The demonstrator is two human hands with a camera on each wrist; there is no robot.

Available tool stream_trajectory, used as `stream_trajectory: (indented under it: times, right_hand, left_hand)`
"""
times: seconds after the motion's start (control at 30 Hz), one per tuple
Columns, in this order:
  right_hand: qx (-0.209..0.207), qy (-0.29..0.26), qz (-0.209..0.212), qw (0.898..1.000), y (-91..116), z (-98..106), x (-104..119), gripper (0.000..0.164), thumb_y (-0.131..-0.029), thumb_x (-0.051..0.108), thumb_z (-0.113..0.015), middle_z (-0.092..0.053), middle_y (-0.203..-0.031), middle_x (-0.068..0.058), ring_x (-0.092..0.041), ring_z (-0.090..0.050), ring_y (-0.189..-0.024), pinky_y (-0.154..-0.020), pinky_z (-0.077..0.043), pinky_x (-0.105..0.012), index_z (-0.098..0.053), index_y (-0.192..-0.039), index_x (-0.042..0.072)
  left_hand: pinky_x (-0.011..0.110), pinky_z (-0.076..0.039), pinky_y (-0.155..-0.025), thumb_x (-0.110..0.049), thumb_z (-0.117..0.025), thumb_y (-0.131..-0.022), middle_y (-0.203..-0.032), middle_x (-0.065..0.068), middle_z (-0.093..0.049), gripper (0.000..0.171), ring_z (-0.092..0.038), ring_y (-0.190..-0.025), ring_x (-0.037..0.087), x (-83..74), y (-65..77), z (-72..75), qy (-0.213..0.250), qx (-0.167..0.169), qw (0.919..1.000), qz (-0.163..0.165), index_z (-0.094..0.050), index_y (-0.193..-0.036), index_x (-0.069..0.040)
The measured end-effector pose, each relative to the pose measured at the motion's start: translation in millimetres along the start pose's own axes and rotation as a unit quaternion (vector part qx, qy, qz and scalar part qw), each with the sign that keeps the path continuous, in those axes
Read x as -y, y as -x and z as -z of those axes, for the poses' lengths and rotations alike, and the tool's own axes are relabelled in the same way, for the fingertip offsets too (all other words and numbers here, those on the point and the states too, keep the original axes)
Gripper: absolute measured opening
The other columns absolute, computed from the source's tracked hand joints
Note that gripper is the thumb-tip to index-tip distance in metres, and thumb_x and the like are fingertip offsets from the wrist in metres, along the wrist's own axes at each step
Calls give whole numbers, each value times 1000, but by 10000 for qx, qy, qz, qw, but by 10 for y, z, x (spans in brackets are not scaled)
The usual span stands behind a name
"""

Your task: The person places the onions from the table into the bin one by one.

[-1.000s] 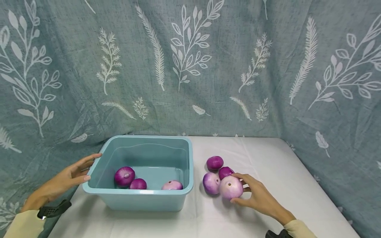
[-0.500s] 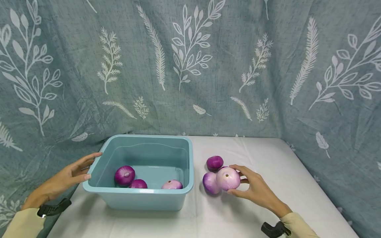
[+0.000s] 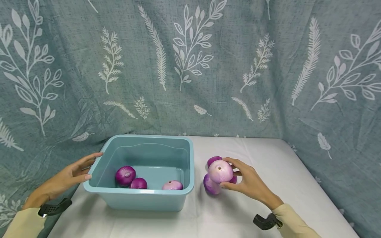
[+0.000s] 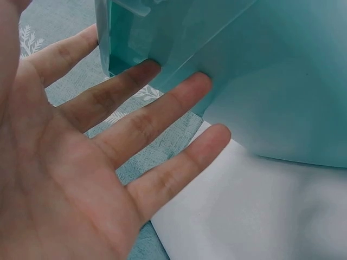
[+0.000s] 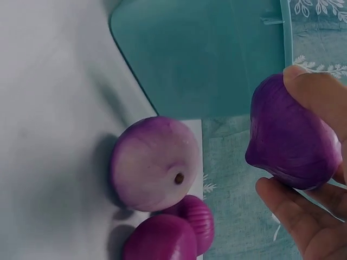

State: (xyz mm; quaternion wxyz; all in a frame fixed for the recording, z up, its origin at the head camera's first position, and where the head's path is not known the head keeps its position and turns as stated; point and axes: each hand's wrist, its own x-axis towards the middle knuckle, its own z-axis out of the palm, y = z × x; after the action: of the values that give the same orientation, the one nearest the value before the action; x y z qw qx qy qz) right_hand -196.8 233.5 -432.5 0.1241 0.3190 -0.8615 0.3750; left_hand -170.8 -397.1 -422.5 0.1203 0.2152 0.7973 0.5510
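My right hand (image 3: 251, 181) holds a red onion (image 3: 221, 171) between thumb and fingers, lifted above the other onions. The held onion shows a pale end with a small brown hole in the head view; the right wrist view shows its dark purple, pointed side. Below it on the cloth lie a pale purple onion (image 5: 154, 162) and two dark purple onions, one (image 5: 162, 238) nearer that camera and the other (image 5: 199, 223) partly hidden. At the left, my left hand (image 3: 66, 178) touches the side of a blue plastic bin (image 3: 143, 201), fingers nearly straight and spread.
Inside the bin lie two dark purple onions, one larger (image 3: 125, 176) and one smaller (image 3: 138, 183), plus a paler onion (image 3: 172, 184) at the right. A white cloth (image 3: 262, 155) covers the table. Leaf-patterned grey-green fabric (image 3: 208, 82) hangs behind and at the sides.
My right hand has raised the pale-ended onion off the cluster and carried it left and away from me. My left hand stays at the bin's left side.
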Motion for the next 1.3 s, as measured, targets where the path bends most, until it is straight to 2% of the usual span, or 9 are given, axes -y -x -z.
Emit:
stream_trajectory:
  times: [0.17, 0.33, 0.47, 0.7, 0.93, 1.1, 1.3]
  right_hand:
    - [-13, -123, 97, 9999, -106, -23, 31, 78, -78, 36, -93, -61, -137, 0, -20, -65, -114, -82, -61, -32, -57, -144, 15]
    - [-31, -189, 235, 9995, -225, -44, 95, 81, -76, 29, -95, -61, -136, -4, -22, -67, -112, -81, -61, -31, -56, -145, 10]
    - [-54, -224, 291, 9993, -318, -54, 182, 83, -74, 26, -96, -62, -134, -2, -22, -65, -114, -82, -60, -29, -55, -145, 11]
    - [-57, -494, 362, 9981, -471, -79, 330, 82, -77, 30, -94, -62, -134, -2, -23, -68, -109, -81, -61, -29, -54, -146, 13]
    - [-48, -615, 555, 9965, -607, -143, 415, 78, -79, 31, -93, -62, -132, -2, -18, -70, -104, -82, -60, -30, -55, -145, 13]
    - [-64, -545, 654, 9963, -700, -187, 482, 77, -79, 36, -92, -63, -131, 2, -12, -72, -94, -82, -61, -31, -56, -144, 18]
    - [-21, -610, 718, 9956, -796, -270, 538, 76, -80, 39, -91, -63, -132, 4, -15, -71, -99, -84, -60, -31, -56, -145, 19]
  left_hand:
    - [26, -52, -96, -3, -47, -109, -164, -11, -24, 68, -43, -133, -9, -8, -9, -4, 49, 13, 10000, 5, -14, -167, -18]
    - [26, -52, -96, -3, -46, -109, -164, -12, -24, 68, -43, -133, -9, 4, -10, 4, 30, 44, 10000, -18, -13, -167, -18]
    - [26, -51, -96, -4, -46, -109, -164, -12, -24, 68, -42, -133, -9, 10, -9, 8, 25, 61, 10000, -19, -15, -167, -21]
    - [26, -51, -96, -3, -46, -109, -165, -11, -23, 68, -42, -133, -9, 25, -15, 25, -5, 89, 9999, -79, -15, -167, -20]
    - [27, -51, -97, -6, -48, -109, -168, -4, -18, 69, -41, -134, -9, 43, -30, 23, 0, -50, 9997, 222, -16, -167, -24]
    - [27, -51, -97, -6, -48, -109, -169, -1, -17, 69, -41, -132, -10, 37, -33, 29, -30, 27, 9999, 162, -15, -167, -24]
    - [26, -51, -97, -5, -48, -109, -169, -2, -17, 69, -42, -132, -10, 23, -14, 34, 44, 65, 9999, 118, -15, -167, -23]
